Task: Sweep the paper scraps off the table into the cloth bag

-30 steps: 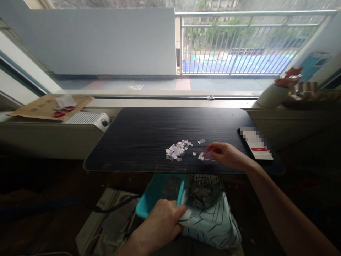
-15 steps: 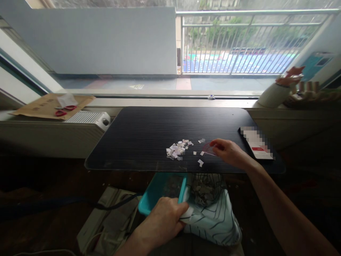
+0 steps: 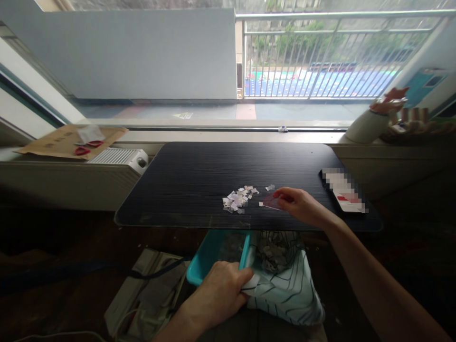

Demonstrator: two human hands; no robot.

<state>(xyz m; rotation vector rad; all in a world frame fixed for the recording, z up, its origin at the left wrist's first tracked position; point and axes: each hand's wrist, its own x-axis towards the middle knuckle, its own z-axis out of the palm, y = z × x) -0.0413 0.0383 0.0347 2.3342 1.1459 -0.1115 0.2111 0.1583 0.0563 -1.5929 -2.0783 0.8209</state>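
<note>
My right hand (image 3: pixel 301 203) is closed in a pinch on a thin, see-through pinkish plastic piece (image 3: pixel 269 202), low over the dark table (image 3: pixel 195 171). At the left tip of that piece lies one small white paper scrap (image 3: pixel 261 204). Further left is a loose pile of white paper scraps (image 3: pixel 237 199). Below the table edge my left hand (image 3: pixel 224 287) grips the rim of a white bag with dark wavy lines (image 3: pixel 285 297), its thumb on top. Greyish scraps (image 3: pixel 274 254) fill part of the bag. Beside it stands a teal bin (image 3: pixel 197 263).
A phone-like slab (image 3: pixel 344 192), partly pixelated, lies on the table's right side. At the left, red-handled scissors (image 3: pixel 82 151) rest on a brown envelope (image 3: pixel 53 143) above a white radiator (image 3: pixel 117 157). A pale vase (image 3: pixel 366 126) stands by the window at right.
My right hand has shifted slightly left with the plastic piece. Two paper scraps near it no longer show on the table. My left hand keeps its hold on the bag.
</note>
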